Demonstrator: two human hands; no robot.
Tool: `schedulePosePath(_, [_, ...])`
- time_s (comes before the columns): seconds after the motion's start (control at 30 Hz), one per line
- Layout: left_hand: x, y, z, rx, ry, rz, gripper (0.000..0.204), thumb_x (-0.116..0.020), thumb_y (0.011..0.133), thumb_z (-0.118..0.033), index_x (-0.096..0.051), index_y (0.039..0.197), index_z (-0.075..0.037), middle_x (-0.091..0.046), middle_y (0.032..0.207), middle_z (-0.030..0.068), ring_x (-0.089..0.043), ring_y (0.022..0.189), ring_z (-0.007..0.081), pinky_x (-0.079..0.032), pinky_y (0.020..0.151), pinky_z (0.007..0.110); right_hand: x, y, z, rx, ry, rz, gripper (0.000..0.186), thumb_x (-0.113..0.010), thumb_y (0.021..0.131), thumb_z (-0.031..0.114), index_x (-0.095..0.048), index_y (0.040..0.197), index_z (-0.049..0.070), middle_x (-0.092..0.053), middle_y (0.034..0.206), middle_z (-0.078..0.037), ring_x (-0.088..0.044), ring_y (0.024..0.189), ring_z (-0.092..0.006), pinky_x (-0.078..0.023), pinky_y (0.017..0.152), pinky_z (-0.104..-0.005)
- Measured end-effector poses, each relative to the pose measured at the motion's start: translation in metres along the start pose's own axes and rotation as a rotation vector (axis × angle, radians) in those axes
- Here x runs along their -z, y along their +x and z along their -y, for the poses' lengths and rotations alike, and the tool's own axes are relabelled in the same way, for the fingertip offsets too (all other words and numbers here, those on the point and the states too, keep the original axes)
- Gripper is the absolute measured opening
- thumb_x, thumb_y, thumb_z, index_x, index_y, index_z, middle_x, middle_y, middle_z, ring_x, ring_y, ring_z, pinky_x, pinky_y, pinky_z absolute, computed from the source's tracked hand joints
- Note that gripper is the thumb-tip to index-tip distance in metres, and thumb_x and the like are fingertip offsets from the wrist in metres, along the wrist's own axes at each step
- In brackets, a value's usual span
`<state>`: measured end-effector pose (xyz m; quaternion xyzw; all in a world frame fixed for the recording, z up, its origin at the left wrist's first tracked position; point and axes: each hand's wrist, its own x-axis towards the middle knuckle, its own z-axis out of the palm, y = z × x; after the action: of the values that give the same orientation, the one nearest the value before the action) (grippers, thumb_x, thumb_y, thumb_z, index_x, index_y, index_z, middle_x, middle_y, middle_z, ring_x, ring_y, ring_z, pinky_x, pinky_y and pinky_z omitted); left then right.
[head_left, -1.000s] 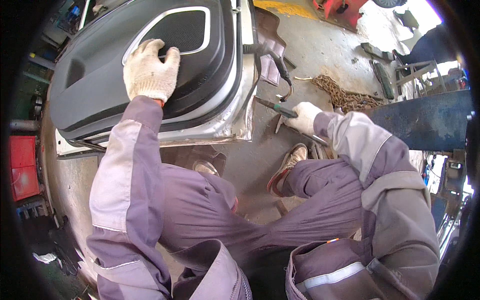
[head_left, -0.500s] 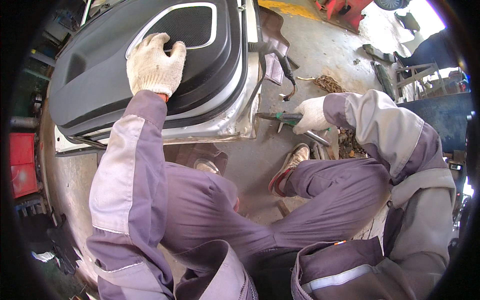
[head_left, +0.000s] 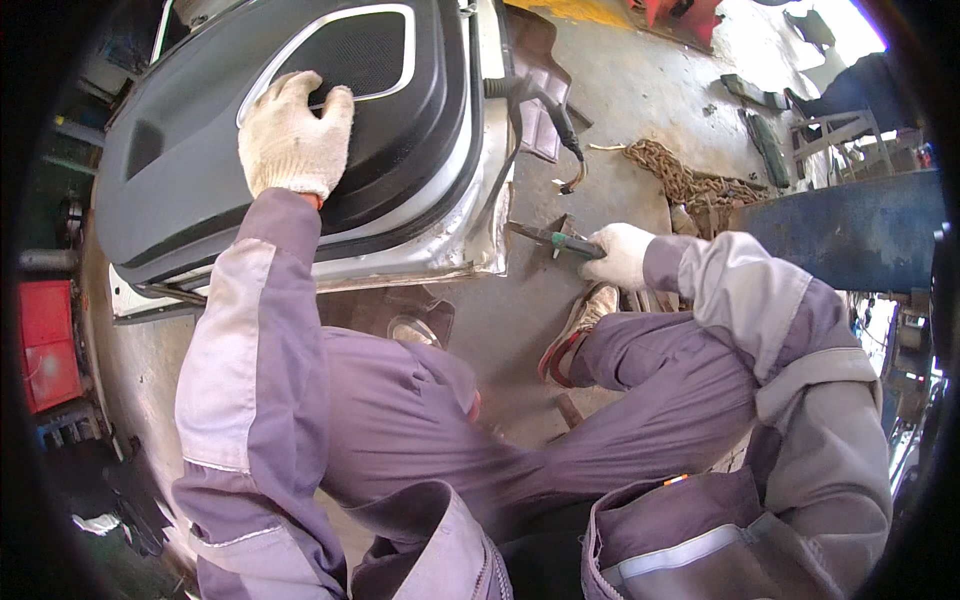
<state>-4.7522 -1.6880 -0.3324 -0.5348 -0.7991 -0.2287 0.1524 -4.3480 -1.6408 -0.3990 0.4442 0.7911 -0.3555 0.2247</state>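
A car door with a black inner panel lies flat in front of me. My left hand, in a white knit glove, rests on the panel at the lower edge of the silver-rimmed speaker grille. Its fingers are apart, with nothing in them. Off the door's near right corner, my gloved right hand is closed around a green-handled hand tool. The tool's dark, narrow end points left toward the corner of the door; its exact kind is unclear.
A black cable with a bare-ended connector hangs off the door's right side. Beyond it lie a rusty chain and a blue metal beam. My shoes stand on the concrete floor. A red box is at far left.
My right hand has drawn slightly down, and the tool's blade tilts more downward to the right. The view has shifted a little; my left hand stays on the panel.
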Motion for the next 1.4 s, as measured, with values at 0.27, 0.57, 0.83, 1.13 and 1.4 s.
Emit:
schedulePosePath(0.27, [0.000, 0.001, 0.001, -0.005, -0.023, 0.001, 0.047, -0.067, 0.094, -0.045, -0.078, 0.118, -0.007, -0.073, 0.128, 0.0115, -0.065, 0.124, 0.0342, -0.046, 0.113, 0.045, 0.040, 0.011, 0.006, -0.123, 0.115, 0.188, 0.043, -0.076, 0.086, 0.039, -0.075, 0.112, 0.005, -0.071, 0.079, -0.012, -0.072, 0.070, -0.0241, -0.057, 0.067, -0.0406])
schedulePosePath(0.57, [-0.001, 0.001, 0.007, -0.023, -0.023, -0.019, 0.046, -0.068, 0.094, -0.045, -0.078, 0.119, -0.008, -0.074, 0.128, 0.0105, -0.064, 0.125, 0.0347, -0.046, 0.113, 0.045, 0.058, 0.017, 0.023, -0.045, -0.001, 0.221, 0.042, -0.073, 0.087, 0.040, -0.074, 0.109, 0.004, -0.071, 0.083, -0.011, -0.069, 0.071, -0.0238, -0.055, 0.068, -0.0415])
schedulePosePath(0.83, [0.003, 0.000, 0.009, -0.004, 0.010, -0.021, 0.048, -0.069, 0.094, -0.047, -0.077, 0.120, -0.008, -0.073, 0.130, 0.0114, -0.063, 0.128, 0.0346, -0.045, 0.114, 0.045, 0.035, 0.013, 0.029, -0.162, 0.075, 0.123, 0.049, -0.069, 0.089, 0.047, -0.076, 0.097, -0.001, -0.071, 0.072, -0.015, -0.073, 0.072, -0.0302, -0.057, 0.074, -0.0441])
schedulePosePath(1.13, [-0.004, 0.000, 0.005, -0.006, -0.015, 0.001, 0.047, -0.069, 0.094, -0.046, -0.078, 0.119, -0.008, -0.073, 0.132, 0.0115, -0.062, 0.129, 0.0339, -0.044, 0.115, 0.044, -0.030, 0.027, -0.017, -0.036, 0.150, -0.098, 0.042, -0.069, 0.091, 0.040, -0.074, 0.092, -0.001, -0.069, 0.078, -0.025, -0.070, 0.075, -0.0401, -0.054, 0.075, -0.0489])
schedulePosePath(1.4, [0.000, 0.000, 0.007, -0.010, -0.004, -0.012, 0.045, -0.069, 0.093, -0.044, -0.078, 0.118, -0.007, -0.073, 0.130, 0.0115, -0.063, 0.127, 0.0347, -0.046, 0.113, 0.045, -0.015, 0.027, -0.016, -0.022, 0.286, 0.133, 0.032, -0.073, 0.091, 0.033, -0.073, 0.102, 0.003, -0.066, 0.078, -0.006, -0.062, 0.074, -0.0191, -0.051, 0.074, -0.0394])
